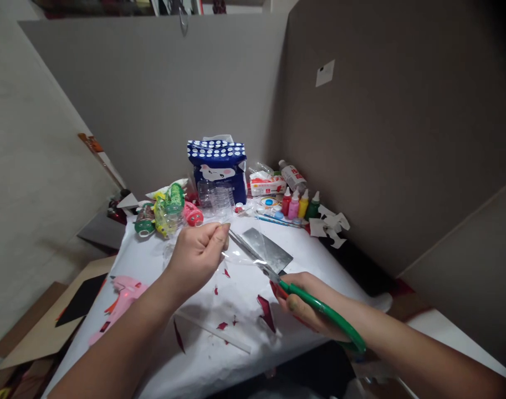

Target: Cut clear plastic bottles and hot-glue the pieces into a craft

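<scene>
Plastic point(241, 258) in left hand point(199, 254), scissors point(271, 272) in right hand point(305, 311), four nozzle bottles point(294, 208)

In the head view, the landmark was the blue bag point(231, 188): before it the left hand point(203, 252) pinched clear plastic point(244, 259), nearer the camera the right hand point(305, 302) held green-handled scissors point(273, 271) at that plastic, and paint bottles point(293, 206) stood to its right.

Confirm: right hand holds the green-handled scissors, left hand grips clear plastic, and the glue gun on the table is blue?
Not quite: the glue gun is pink, as the head view shows. The right hand does hold the green-handled scissors, and the left hand grips clear plastic.
</scene>
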### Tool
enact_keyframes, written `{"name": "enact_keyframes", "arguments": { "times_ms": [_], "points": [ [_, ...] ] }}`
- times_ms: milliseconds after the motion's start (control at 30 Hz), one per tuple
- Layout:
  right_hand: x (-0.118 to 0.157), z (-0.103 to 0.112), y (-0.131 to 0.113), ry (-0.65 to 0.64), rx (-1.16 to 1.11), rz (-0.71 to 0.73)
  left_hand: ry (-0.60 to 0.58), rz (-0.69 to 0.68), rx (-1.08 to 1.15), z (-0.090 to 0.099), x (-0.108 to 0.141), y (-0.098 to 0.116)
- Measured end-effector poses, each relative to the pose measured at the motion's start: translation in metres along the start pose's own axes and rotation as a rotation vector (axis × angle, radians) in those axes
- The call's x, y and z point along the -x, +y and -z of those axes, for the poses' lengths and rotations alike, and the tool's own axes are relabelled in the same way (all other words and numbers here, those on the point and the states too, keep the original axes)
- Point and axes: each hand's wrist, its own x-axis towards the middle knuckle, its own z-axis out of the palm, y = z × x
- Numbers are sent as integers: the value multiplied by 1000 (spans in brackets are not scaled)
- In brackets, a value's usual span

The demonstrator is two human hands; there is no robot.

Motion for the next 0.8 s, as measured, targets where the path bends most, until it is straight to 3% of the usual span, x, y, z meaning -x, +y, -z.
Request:
{"name": "enact_keyframes", "arguments": {
  "times_ms": [167,800],
  "points": [
    [-4,-5,-2,71,19,-53,40,21,-8,0,1,-1],
    [-10,-17,-9,126,-226,-26,151,84,219,-3,7,4]
  ]
}}
